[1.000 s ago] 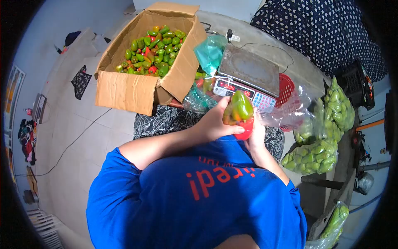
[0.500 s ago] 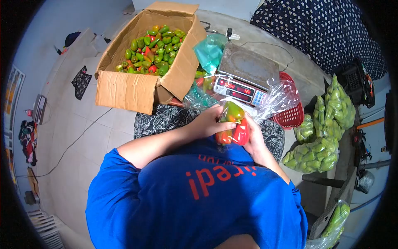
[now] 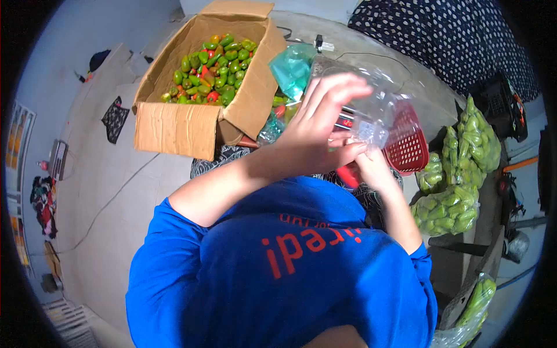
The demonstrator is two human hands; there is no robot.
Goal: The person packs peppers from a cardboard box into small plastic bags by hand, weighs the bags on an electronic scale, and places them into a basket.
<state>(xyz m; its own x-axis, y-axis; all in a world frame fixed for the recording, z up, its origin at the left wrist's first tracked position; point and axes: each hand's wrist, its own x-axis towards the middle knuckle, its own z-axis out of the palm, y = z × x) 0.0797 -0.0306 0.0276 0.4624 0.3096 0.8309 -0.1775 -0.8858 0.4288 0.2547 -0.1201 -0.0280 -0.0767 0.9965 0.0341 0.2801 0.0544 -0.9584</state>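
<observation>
My left hand (image 3: 316,124) is raised in front of the scale, its fingers stretched out and holding nothing I can see. Just below and right of it, my right hand (image 3: 374,165) grips a clear plastic bag (image 3: 374,133), whose loose top flares up over the scale. A red pepper (image 3: 348,176) shows beneath the hands, close to my shirt; the rest of the bag's contents is hidden. Behind my left hand stands the digital scale (image 3: 347,122), its red display partly covered.
An open cardboard box (image 3: 174,124) of green and red peppers stands at the left. A teal plastic bag (image 3: 293,66) lies between box and scale. At the right are a red basket (image 3: 406,142) and several bags of green vegetables (image 3: 447,211).
My left hand has let go of the bagged peppers and moved up, fingers opening. The bag's top now spreads above my right hand, and the peppers are mostly hidden.
</observation>
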